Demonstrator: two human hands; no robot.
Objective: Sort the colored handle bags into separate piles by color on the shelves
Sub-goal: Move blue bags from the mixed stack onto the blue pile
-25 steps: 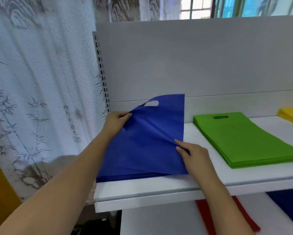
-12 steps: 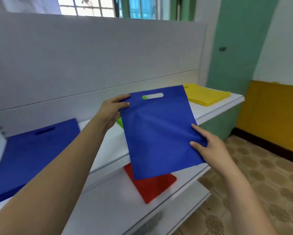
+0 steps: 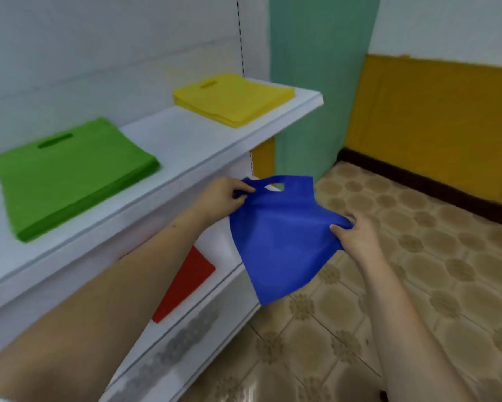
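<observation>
I hold a blue handle bag (image 3: 278, 242) in the air in front of the lower shelf's right end. My left hand (image 3: 223, 197) pinches its top edge beside the handle cutout. My right hand (image 3: 357, 237) grips its right edge, and the fabric is crumpled between them. A green pile (image 3: 69, 175) lies at the left of the upper shelf (image 3: 191, 146). A yellow pile (image 3: 235, 97) lies at that shelf's right end. A red bag (image 3: 185, 282) lies on the lower shelf (image 3: 220, 285), partly hidden by my left forearm.
The white shelf unit has a back panel and ends at the right by a green wall strip (image 3: 316, 82). Patterned floor tiles (image 3: 418, 271) spread to the right below a yellow wall panel (image 3: 435, 117). A lowest shelf edge (image 3: 171, 358) shows near the floor.
My view has swung right, past the blue pile on the upper shelf. The blue bag has come down and right with both hands, from shelf height to the lower shelf's end, and it now sags crumpled.
</observation>
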